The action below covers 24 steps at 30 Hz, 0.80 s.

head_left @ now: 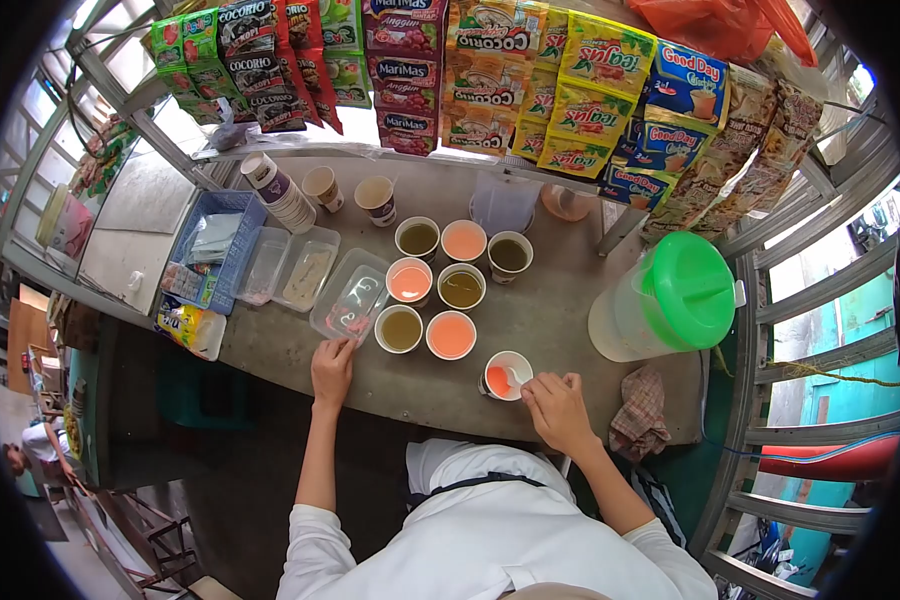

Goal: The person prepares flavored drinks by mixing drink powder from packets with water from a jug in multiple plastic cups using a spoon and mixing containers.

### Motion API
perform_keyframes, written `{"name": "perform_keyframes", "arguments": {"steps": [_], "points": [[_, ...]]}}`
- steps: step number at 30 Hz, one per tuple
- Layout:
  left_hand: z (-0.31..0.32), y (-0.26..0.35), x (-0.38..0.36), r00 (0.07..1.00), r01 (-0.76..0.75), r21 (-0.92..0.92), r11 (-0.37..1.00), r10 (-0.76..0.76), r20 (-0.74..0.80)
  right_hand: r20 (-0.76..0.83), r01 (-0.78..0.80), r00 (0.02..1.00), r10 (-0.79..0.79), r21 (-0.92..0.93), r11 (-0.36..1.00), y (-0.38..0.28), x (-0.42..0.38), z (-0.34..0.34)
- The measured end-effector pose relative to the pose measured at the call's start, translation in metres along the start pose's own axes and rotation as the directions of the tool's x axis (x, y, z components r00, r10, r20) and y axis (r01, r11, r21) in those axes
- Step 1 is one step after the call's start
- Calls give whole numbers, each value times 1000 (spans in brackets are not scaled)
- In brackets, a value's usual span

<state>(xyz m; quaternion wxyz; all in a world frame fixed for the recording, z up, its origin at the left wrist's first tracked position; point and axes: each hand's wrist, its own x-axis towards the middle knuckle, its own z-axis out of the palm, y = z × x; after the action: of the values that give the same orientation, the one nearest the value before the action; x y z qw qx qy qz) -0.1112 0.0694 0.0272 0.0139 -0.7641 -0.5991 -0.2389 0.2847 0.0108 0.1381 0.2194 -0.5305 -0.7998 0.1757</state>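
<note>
My right hand (558, 405) is closed on a white spoon (515, 377) that dips into a white cup (507, 375) with a little orange-red drink in it. My left hand (331, 368) rests on the grey counter (560, 320), fingertips touching the near edge of a clear plastic tub (351, 297). Beyond the hands stand several filled cups: orange ones (451, 335) (409, 280) (464, 241) and green-brown ones (399, 328) (461, 287) (417, 239) (510, 255).
A large jug with a green lid (670, 297) stands at right, a checked cloth (639, 412) beside it. Two more clear tubs (290, 268), a blue basket (215, 250), stacked paper cups (278, 192) and hanging drink sachets (490, 70) lie behind. A person (32, 452) is far left.
</note>
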Motion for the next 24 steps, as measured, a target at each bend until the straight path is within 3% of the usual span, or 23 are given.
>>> {"name": "perform_keyframes", "arguments": {"steps": [8, 14, 20, 24], "points": [[22, 11, 34, 999, -14, 97, 995, 19, -47, 14, -22, 1000, 21, 30, 999, -4, -6, 1], [24, 22, 36, 986, 66, 43, 997, -58, -159, 5, -6, 1000, 6, 12, 1000, -5, -8, 3], [37, 9, 33, 990, 60, -26, 998, -63, -127, 8, -19, 1000, 19, 23, 1000, -7, -9, 3], [21, 29, 41, 981, 151, -83, 985, -160, -110, -16, -19, 1000, 19, 20, 1000, -7, -11, 5]]}}
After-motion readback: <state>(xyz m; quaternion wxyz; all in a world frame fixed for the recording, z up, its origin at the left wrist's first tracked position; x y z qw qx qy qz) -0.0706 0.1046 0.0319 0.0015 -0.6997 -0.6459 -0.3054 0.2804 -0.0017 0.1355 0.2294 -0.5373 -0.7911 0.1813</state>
